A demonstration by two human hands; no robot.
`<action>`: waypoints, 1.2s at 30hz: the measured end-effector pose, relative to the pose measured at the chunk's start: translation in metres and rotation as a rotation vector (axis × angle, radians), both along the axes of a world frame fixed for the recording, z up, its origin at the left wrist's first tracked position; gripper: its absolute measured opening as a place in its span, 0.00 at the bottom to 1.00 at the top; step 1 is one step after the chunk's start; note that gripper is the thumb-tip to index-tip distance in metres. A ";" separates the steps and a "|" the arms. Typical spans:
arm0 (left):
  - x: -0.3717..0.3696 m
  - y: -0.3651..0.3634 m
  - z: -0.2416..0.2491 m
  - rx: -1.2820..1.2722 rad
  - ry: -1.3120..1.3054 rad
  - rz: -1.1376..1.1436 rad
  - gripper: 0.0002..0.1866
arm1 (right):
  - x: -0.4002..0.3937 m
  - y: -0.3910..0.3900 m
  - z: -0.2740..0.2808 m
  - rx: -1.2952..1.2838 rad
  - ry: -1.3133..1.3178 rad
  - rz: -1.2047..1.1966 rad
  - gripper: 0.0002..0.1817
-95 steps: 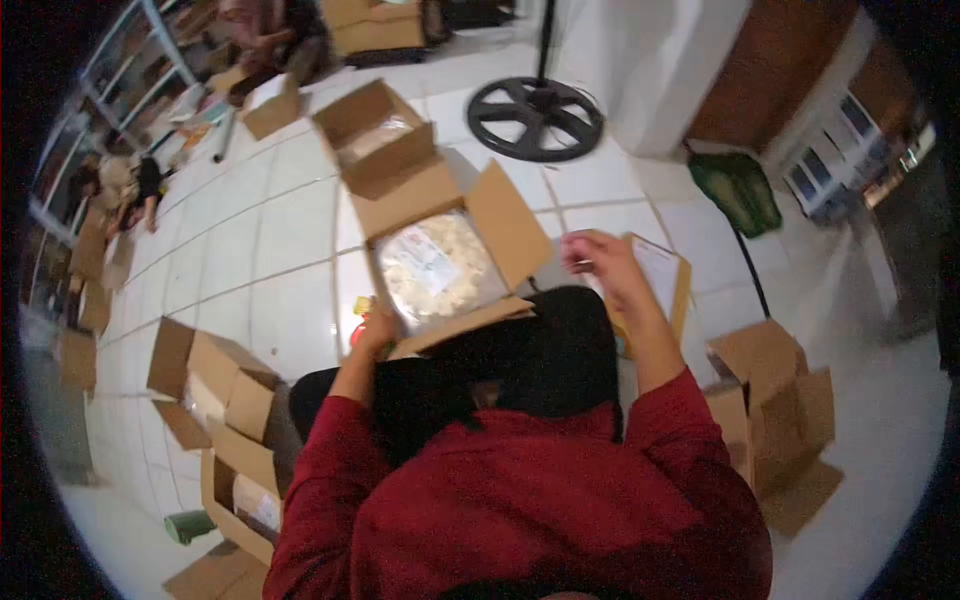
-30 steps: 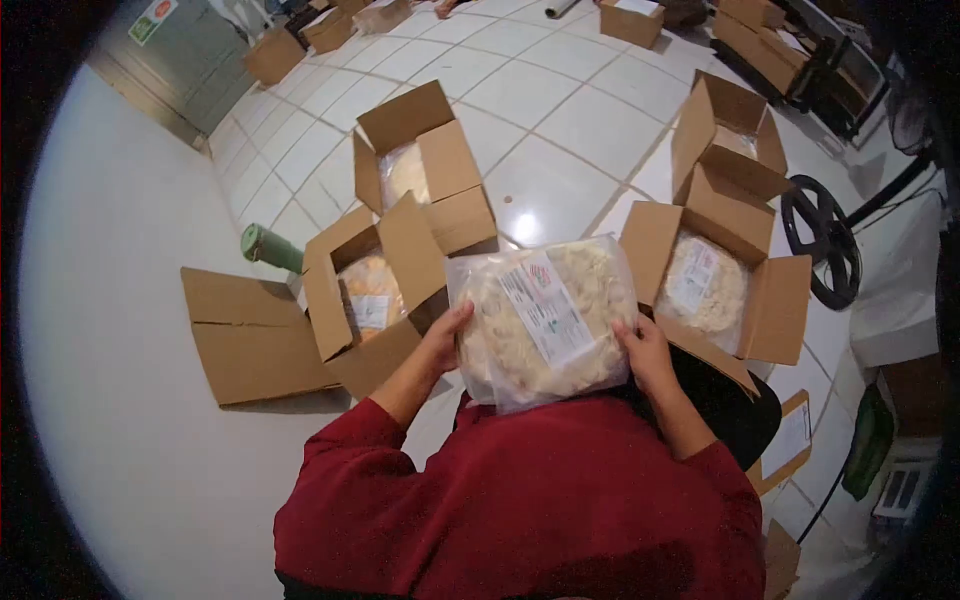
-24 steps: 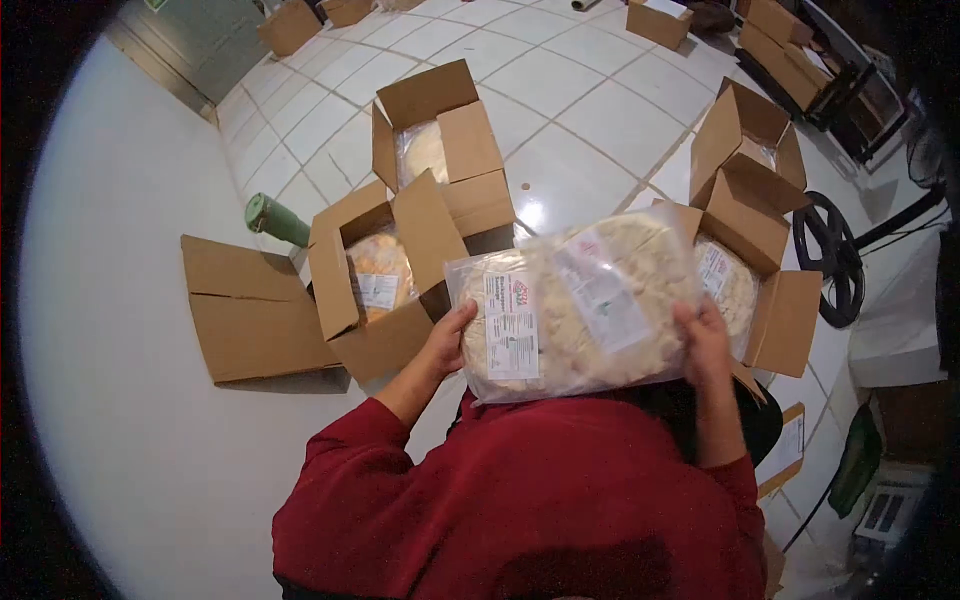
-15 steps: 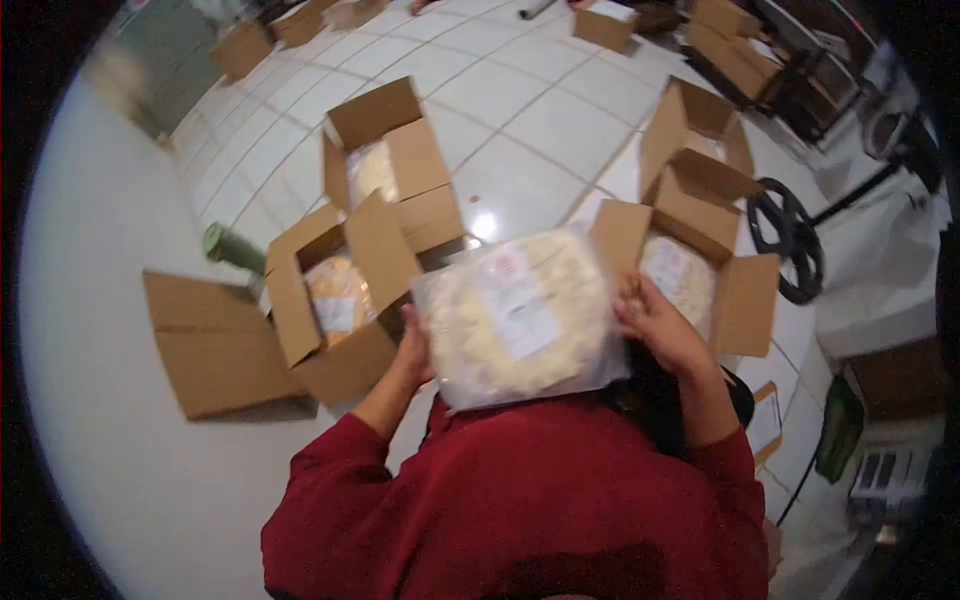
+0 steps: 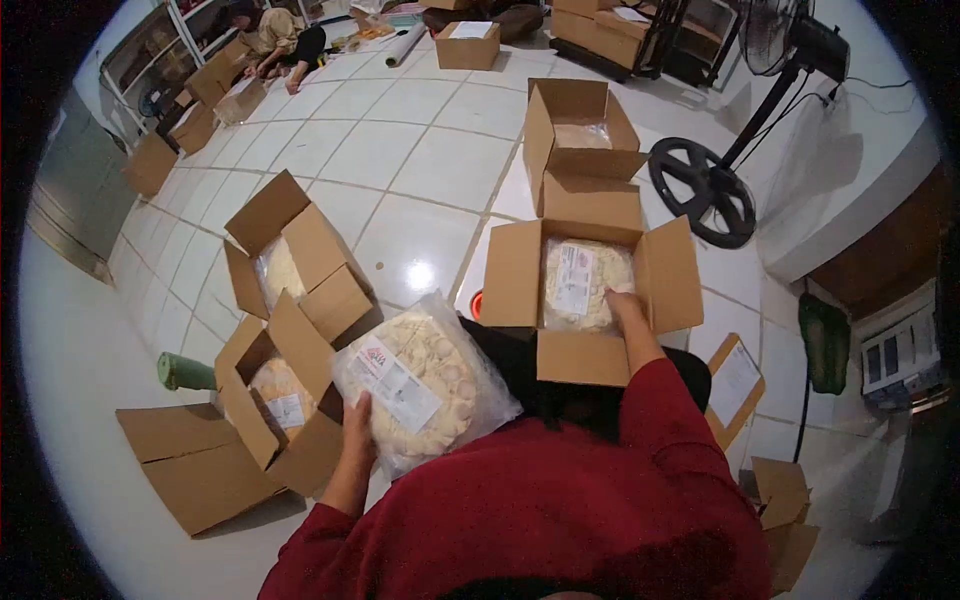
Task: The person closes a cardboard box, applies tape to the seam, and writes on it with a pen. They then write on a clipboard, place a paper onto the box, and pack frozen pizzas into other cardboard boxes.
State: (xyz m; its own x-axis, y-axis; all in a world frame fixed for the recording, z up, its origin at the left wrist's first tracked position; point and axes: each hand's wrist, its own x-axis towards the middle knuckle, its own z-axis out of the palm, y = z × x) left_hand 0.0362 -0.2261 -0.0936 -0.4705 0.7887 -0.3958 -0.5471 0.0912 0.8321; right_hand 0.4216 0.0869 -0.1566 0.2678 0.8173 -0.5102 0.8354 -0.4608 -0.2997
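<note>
My left hand [image 5: 357,440] grips the left edge of a clear-bagged, pale round pizza-like item [image 5: 425,385]. A white label with red print lies across its top, and the bag is tilted in front of my lap. My right hand [image 5: 628,310] reaches into an open cardboard box [image 5: 515,275] on the right. Its fingers are curled at the right edge of a second bagged pizza-like item [image 5: 580,285], also labelled, lying inside. Part of those fingers is hidden. At left, an open box [image 5: 245,370] contains a bag with orange-toned contents [image 5: 280,390].
Another open box [image 5: 325,255] with a bag stands at left, and one more [image 5: 590,110] behind the right box. A green roll [image 5: 185,372] lies left. At right are a fan base [image 5: 705,190] and a clipboard [image 5: 735,385]. Another person [image 5: 275,45] sits far back.
My right hand has let go of the bagged pizza-like item and moved into the right box. My left hand has carried that bag left and tilted it. The view has turned right.
</note>
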 end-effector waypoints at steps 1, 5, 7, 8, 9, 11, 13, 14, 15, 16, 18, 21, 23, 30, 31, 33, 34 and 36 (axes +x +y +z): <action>0.000 -0.002 0.000 0.009 0.052 -0.015 0.28 | -0.003 -0.009 -0.005 0.111 0.055 -0.093 0.30; 0.007 0.007 0.003 0.007 0.081 0.020 0.26 | 0.009 0.008 -0.035 0.224 0.305 -0.248 0.29; 0.015 0.009 0.019 0.033 0.089 0.011 0.26 | -0.002 -0.011 0.019 0.161 0.170 -0.159 0.29; 0.011 0.005 0.013 0.012 0.034 0.009 0.25 | 0.004 -0.005 -0.010 0.173 0.142 -0.291 0.30; 0.007 0.003 0.000 0.013 0.064 0.053 0.25 | 0.000 -0.012 0.008 0.257 0.232 -0.140 0.29; 0.007 0.000 -0.004 0.058 0.061 0.067 0.26 | 0.010 0.018 -0.035 0.128 0.219 -0.129 0.30; 0.006 -0.004 -0.004 0.074 0.041 0.047 0.26 | 0.007 0.017 -0.030 0.243 0.224 -0.143 0.29; 0.007 -0.002 -0.004 0.063 0.025 0.012 0.26 | 0.014 0.011 -0.032 0.333 0.227 -0.173 0.28; 0.011 -0.001 0.001 0.022 -0.003 0.057 0.27 | 0.019 0.010 -0.033 0.280 0.320 -0.209 0.28; 0.013 -0.001 0.004 0.044 0.007 0.043 0.27 | 0.020 0.010 -0.035 0.307 0.380 -0.229 0.29; 0.018 0.000 0.013 0.038 0.041 0.044 0.29 | 0.022 0.012 -0.050 0.312 0.781 -0.344 0.29; 0.018 0.001 0.014 0.056 0.044 0.018 0.30 | 0.013 -0.006 0.013 0.192 0.888 -0.403 0.29; 0.013 -0.001 0.008 0.036 0.039 0.002 0.31 | -0.006 -0.021 0.052 0.083 0.667 -0.368 0.29; 0.022 0.001 0.023 -0.016 0.057 0.009 0.32 | -0.003 0.004 -0.017 0.029 0.151 -0.081 0.33; 0.022 0.001 0.023 -0.019 0.059 0.000 0.32 | 0.006 0.018 -0.047 0.106 0.358 -0.199 0.33; 0.021 0.001 0.020 0.008 0.057 -0.004 0.31 | 0.014 0.028 -0.072 0.119 0.459 -0.285 0.32; 0.017 0.000 0.014 0.008 0.058 -0.013 0.31 | 0.015 0.028 -0.073 0.134 0.560 -0.363 0.32; 0.009 -0.003 0.000 0.046 0.010 -0.040 0.31 | 0.014 0.006 -0.028 0.103 0.623 -0.385 0.31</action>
State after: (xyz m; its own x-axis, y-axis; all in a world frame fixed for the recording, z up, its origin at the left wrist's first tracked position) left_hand 0.0448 -0.2289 -0.0940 -0.4422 0.8242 -0.3539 -0.5353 0.0741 0.8414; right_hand 0.4353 0.0929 -0.1849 0.2309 0.7761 -0.5868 0.2816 -0.6306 -0.7233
